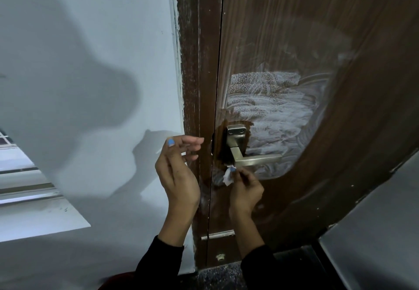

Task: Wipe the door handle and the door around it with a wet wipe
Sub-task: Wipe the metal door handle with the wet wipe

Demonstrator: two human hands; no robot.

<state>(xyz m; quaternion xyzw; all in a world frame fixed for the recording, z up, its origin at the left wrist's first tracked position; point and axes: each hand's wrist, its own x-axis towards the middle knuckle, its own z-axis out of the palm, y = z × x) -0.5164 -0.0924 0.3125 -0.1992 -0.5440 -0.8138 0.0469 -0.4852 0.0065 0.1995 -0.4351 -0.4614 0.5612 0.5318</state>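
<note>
Below the door handle (247, 153) at frame centre, we are pinching a wet wipe (228, 174) in our right hand (246, 190); our left hand (179, 169) is hovering with fingers relaxed.

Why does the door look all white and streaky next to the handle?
A whitish, swirly smear covers the brown door above and beside the metal handle, like wet wipe marks. The right hand pinches a small wipe just below the handle.

The right hand (246, 187) is pinching a small crumpled wet wipe (228, 174) just beneath the metal door handle (254, 159). The left hand (179, 169) is hanging loose-fingered beside the door frame (195, 85). White streaky smears are covering the brown door (294, 40) above and around the handle.
</note>
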